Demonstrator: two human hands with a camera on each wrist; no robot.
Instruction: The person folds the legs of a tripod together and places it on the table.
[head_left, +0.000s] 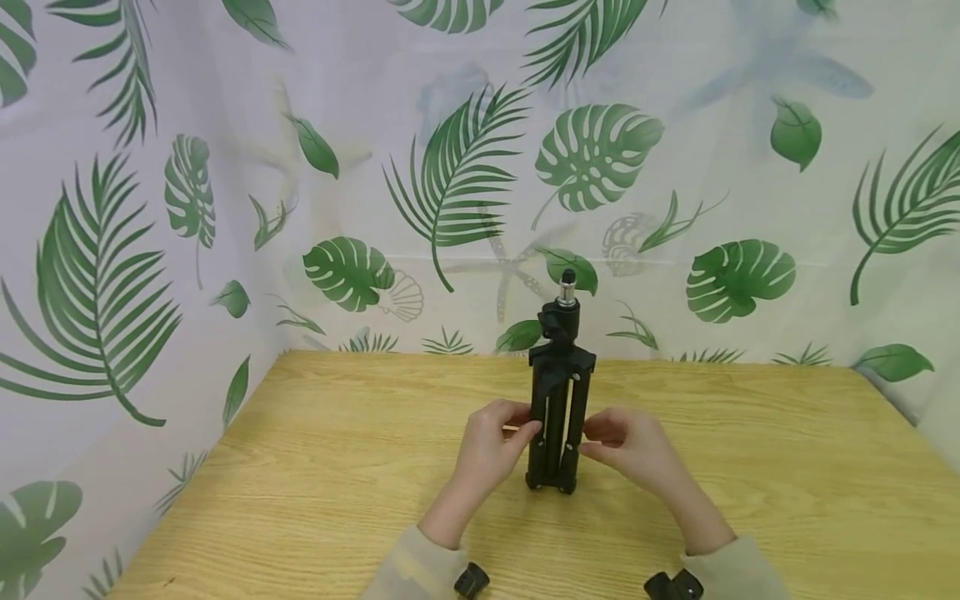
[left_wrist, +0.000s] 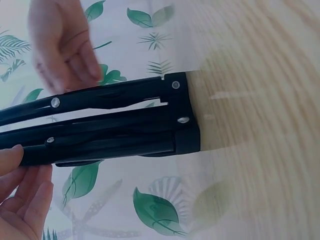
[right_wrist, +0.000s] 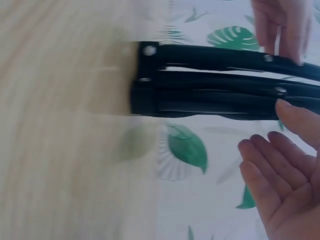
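Note:
A black folded tripod stand (head_left: pixel 555 417) with a silver stud on top stands upright on the table, its legs drawn together. From the left side my left hand (head_left: pixel 489 446) pinches a leg between thumb and fingers; the left wrist view shows that grip on the stand (left_wrist: pixel 115 135) at the lower left. On the other side is my right hand (head_left: pixel 636 446). Its thumb (right_wrist: pixel 297 120) touches or nearly touches a leg in the right wrist view, while the other fingers (right_wrist: pixel 265 175) are spread apart from the stand.
The wooden table (head_left: pixel 315 467) reaches back to a white curtain (head_left: pixel 645 75) printed with green leaves, which also runs along the left side. Small black devices (head_left: pixel 471 581) sit at both wrists, by the light sleeves (head_left: pixel 423 567).

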